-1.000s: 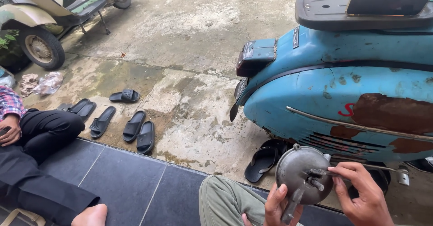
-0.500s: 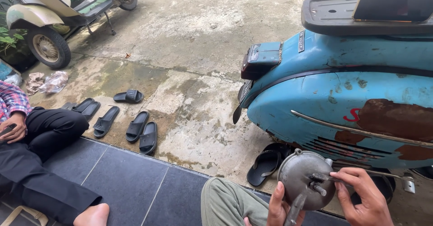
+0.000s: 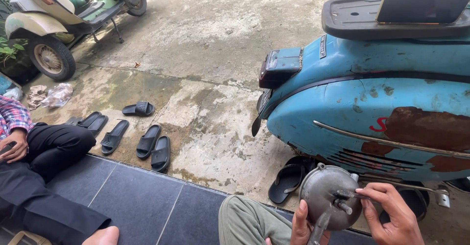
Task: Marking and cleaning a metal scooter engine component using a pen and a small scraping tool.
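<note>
We hold a round grey metal engine cover low before us, just above our knee. Our left hand cups its lower edge, fingers wrapped behind it, while our right hand pinches a small stud near its centre. Just behind stands a rusty blue scooter, a black sandal beneath it. Farther left, black slides line the tile edge beside a seated person; a green scooter stands beyond.
</note>
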